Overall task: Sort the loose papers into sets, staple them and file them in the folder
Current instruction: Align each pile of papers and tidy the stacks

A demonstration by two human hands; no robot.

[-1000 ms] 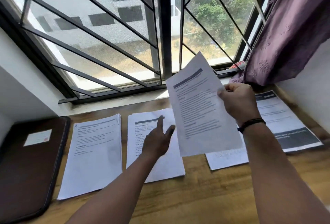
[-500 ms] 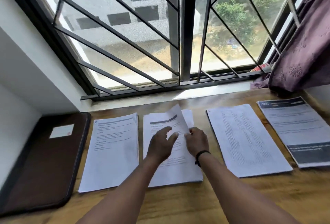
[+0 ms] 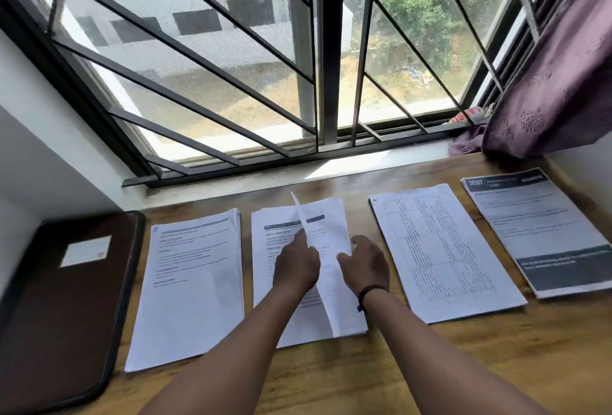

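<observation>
Now on edge over the second stack (image 3: 281, 285) — top sheet (image 3: 326, 269), formerly flat, between both hands' grasping fingers (image 3: 359, 244).

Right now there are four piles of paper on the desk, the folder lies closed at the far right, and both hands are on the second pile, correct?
Not quite: the head view shows the closed folder at the far left, not the right.

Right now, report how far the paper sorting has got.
Done: four sets lie in a row on the desk, the far-left pile, the second pile, the table-printed pile and the dark-banded one. In hand: both hands, left and right, are on a lifted sheet over the second pile. Left: no stapler shows, and the folder lies closed at far left.
</observation>
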